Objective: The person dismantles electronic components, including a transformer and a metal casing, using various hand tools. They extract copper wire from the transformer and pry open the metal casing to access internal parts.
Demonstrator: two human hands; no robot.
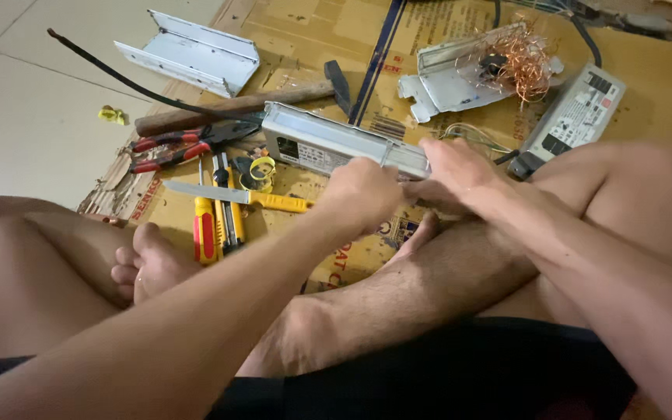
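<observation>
Position: we sit cross-legged on the floor, legs over flattened cardboard (445,47) that carries the tools.
Casing: a long grey metal casing (328,140) lies on the cardboard just ahead of our hands; its long axis runs from upper left to lower right, the near end at the hands.
Left hand: our left hand (363,190) is closed at the casing's near end; fingers curled together, what they pinch we cannot tell.
Right hand: our right hand (456,171) rests on the same end from the right, fingers pressed together and bent down onto it.
Nearer hand: both meet at the near end; the rest of the casing stretches away to the left of the fingers.
Knife: a yellow-handled knife (235,196) lies just left of the left hand, blade pointing left.
Other tools: red-handled pliers (169,149), a hammer (235,103) and a red and yellow screwdriver (204,227), all left of the casing.
Open shells: a white channel cover (192,50) lies empty at upper left; a bent white shell (453,78) at upper right holds a tangle of copper wire (524,62).
Second unit: a closed grey power unit (573,117) lies right of the casing, apart from it.
</observation>
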